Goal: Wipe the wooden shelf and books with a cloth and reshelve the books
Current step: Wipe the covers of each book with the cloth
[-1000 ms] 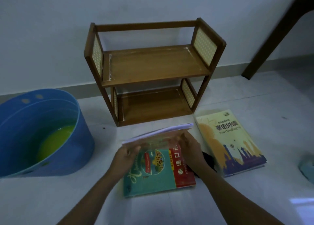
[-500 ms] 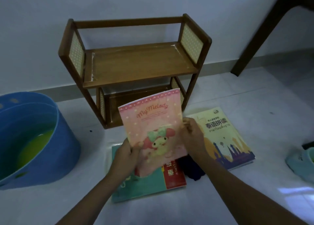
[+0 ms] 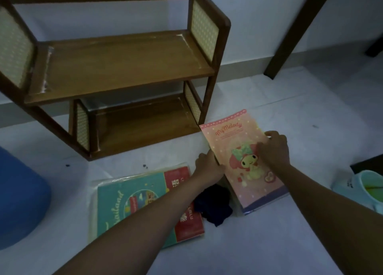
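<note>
Both shelf boards [image 3: 124,67] stand bare; my left hand [image 3: 209,163] and right hand [image 3: 273,148] grip the pink My Melody book [image 3: 246,160], unshelved beside the teal book [image 3: 132,204].

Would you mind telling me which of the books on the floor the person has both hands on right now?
The pink My Melody book, right of the dark cloth: left hand at its left edge, right hand on its cover. The teal-and-red book lies untouched.
</note>
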Motion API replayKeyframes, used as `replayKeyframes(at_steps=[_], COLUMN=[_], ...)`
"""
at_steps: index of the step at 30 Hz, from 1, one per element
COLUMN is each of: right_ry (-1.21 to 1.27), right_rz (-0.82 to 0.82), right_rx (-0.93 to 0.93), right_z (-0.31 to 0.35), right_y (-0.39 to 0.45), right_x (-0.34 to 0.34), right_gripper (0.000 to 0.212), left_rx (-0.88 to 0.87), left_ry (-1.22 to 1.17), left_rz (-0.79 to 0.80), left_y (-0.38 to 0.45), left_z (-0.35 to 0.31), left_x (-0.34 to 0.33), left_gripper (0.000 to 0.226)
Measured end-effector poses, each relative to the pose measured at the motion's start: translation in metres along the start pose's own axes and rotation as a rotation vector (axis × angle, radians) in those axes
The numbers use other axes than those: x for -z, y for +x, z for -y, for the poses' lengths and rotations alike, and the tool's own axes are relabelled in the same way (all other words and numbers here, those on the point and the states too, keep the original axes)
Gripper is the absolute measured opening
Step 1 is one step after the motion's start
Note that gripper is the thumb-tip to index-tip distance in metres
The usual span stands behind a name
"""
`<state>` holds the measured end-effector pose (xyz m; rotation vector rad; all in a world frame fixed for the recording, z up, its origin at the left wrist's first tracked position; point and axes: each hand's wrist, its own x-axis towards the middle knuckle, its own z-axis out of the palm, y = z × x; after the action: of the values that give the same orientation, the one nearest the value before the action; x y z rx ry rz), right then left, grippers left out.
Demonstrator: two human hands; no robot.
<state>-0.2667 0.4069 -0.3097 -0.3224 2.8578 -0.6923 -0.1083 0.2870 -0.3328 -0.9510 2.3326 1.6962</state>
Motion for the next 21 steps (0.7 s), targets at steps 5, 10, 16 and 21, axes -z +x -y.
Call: replayKeyframes(at_steps=[5, 10, 16, 21], right_ry=[-0.164, -0.278, -0.018, -0.168], right_rz=[0.068, -0.060, 0.264, 0.306], right_rx=[-0.056, 0.118, 0.728, 0.521], right_z=[-0.028, -0.030, 0.007, -0.019], right_y=[0.002, -0.021, -0.144, -0.174], right_x=[-0.017, -0.032, -0.062, -0.112], right_gripper=[0.046, 0.036, 0.052, 0.063], left_rx=[0.033, -0.139, -0.091, 0.430], left_ry=[0.473, 0.215, 0.346, 0.536], left_rz=[0.066, 0.014, -0.412, -0.189], left_y=[0.006, -0.003, -0.087, -0.163], left_z=[0.029, 0.037, 0.086, 0.163], left_x=[-0.010, 0.006, 0.100, 0.138], left_gripper=[0.086, 0.071, 0.084, 0.154])
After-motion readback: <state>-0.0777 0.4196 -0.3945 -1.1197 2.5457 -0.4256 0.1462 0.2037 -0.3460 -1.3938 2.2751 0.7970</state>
